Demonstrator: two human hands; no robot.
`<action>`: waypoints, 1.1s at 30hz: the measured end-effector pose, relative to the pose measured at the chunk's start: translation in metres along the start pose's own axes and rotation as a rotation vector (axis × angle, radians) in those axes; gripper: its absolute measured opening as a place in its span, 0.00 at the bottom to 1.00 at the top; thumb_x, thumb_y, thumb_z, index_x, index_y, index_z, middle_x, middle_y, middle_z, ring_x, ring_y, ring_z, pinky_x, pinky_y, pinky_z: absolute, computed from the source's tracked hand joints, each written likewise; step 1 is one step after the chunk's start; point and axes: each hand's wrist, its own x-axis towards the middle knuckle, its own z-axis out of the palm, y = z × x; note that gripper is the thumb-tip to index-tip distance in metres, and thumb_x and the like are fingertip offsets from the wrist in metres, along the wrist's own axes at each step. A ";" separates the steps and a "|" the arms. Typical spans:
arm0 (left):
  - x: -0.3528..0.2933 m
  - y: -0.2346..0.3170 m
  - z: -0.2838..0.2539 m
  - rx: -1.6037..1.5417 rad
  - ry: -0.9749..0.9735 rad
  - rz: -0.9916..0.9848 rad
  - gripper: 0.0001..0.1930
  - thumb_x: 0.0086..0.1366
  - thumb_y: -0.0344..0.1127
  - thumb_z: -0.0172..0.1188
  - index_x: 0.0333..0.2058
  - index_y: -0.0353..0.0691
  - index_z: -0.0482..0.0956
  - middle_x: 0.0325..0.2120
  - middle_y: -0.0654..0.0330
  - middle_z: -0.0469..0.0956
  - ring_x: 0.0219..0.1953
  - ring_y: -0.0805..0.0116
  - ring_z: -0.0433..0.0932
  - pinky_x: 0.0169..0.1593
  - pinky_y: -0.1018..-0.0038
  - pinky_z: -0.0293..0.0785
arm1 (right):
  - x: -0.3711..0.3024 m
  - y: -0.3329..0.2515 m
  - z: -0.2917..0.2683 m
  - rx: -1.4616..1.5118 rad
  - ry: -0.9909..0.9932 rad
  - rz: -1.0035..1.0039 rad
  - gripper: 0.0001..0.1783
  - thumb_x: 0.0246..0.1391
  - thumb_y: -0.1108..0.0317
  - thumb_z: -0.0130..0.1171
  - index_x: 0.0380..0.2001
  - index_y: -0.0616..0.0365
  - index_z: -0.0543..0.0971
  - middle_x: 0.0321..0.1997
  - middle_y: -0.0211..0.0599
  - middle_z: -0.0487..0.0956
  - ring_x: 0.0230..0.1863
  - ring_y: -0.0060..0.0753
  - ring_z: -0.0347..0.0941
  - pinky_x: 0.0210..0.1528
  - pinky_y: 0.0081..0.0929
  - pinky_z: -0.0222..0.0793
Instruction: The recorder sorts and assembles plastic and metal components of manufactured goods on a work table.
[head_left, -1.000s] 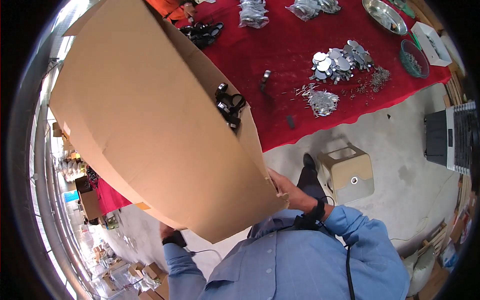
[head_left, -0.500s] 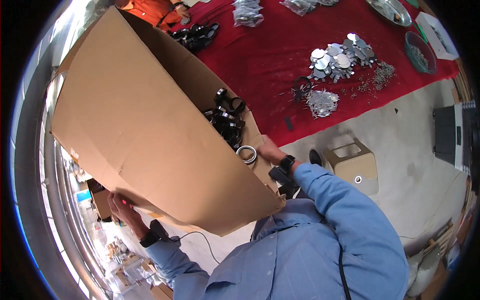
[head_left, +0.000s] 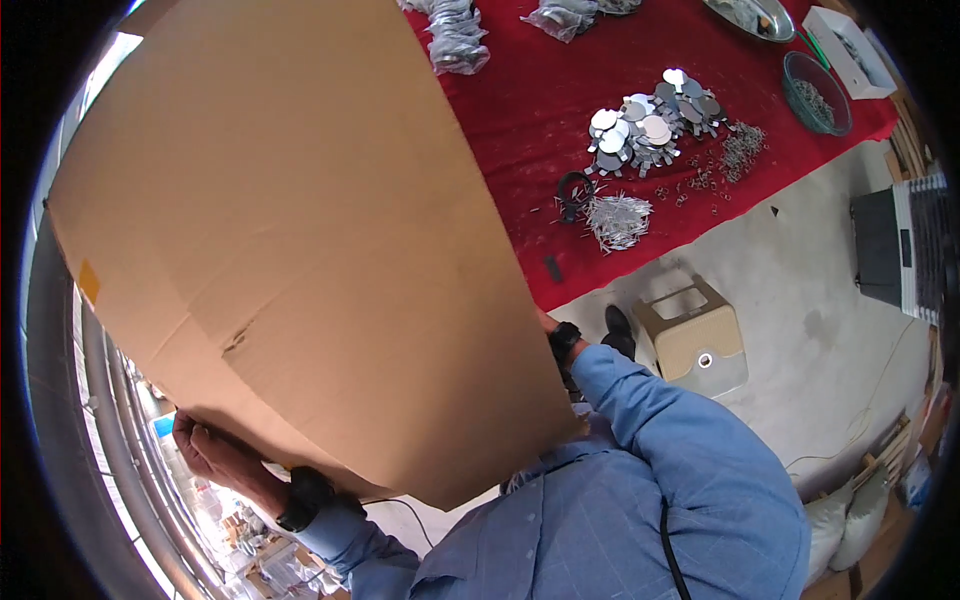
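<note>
A large brown cardboard box [head_left: 330, 230] is tilted up in front of me, one broad side filling the left half of the view. My left hand [head_left: 225, 458] is at the box's lower left edge, its fingers curled against the cardboard. Behind the right edge of the box is my right hand [head_left: 547, 322]; only a bit near the wrist shows, and its fingers are hidden. The box's opening and contents are out of sight from here.
On the red-covered table [head_left: 530, 130] lie a heap of round metal discs [head_left: 640, 130], a pile of thin metal pins [head_left: 617, 220], small rings [head_left: 690, 185] and a black band [head_left: 573, 195]. A glass bowl [head_left: 815, 95] stands at the far right. A beige stool [head_left: 690, 335] is below the table edge.
The box has been tipped up higher and toward me. Its opening, with the black rings inside, has gone from sight. My right hand has slipped mostly behind the box.
</note>
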 end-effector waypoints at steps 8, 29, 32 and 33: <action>-0.009 0.033 0.025 -0.016 -0.065 0.113 0.15 0.61 0.35 0.44 0.38 0.34 0.77 0.31 0.61 0.76 0.33 0.73 0.74 0.36 0.77 0.70 | -0.051 -0.119 -0.010 0.259 0.094 0.139 0.29 0.57 0.63 0.63 0.59 0.62 0.68 0.56 0.34 0.75 0.53 0.24 0.70 0.55 0.26 0.67; -0.020 0.113 0.091 0.026 -0.121 0.249 0.12 0.59 0.30 0.44 0.34 0.34 0.76 0.29 0.59 0.77 0.33 0.68 0.76 0.41 0.70 0.73 | 0.002 -0.058 -0.069 0.225 0.039 -0.273 0.29 0.46 0.77 0.50 0.56 0.63 0.69 0.39 0.37 0.80 0.39 0.28 0.75 0.44 0.27 0.71; -0.008 0.086 0.097 -0.083 -0.185 0.229 0.11 0.59 0.30 0.43 0.35 0.35 0.75 0.28 0.60 0.76 0.32 0.69 0.75 0.40 0.70 0.72 | 0.033 -0.016 -0.061 0.108 0.199 -0.419 0.29 0.45 0.78 0.49 0.55 0.62 0.69 0.38 0.39 0.80 0.39 0.29 0.75 0.43 0.28 0.72; 0.000 0.075 0.094 -0.153 -0.211 0.234 0.11 0.59 0.29 0.43 0.35 0.35 0.75 0.28 0.60 0.76 0.32 0.69 0.75 0.40 0.70 0.72 | 0.040 -0.010 -0.055 -0.029 0.335 -0.569 0.29 0.44 0.79 0.49 0.55 0.62 0.69 0.38 0.40 0.79 0.39 0.30 0.76 0.41 0.28 0.73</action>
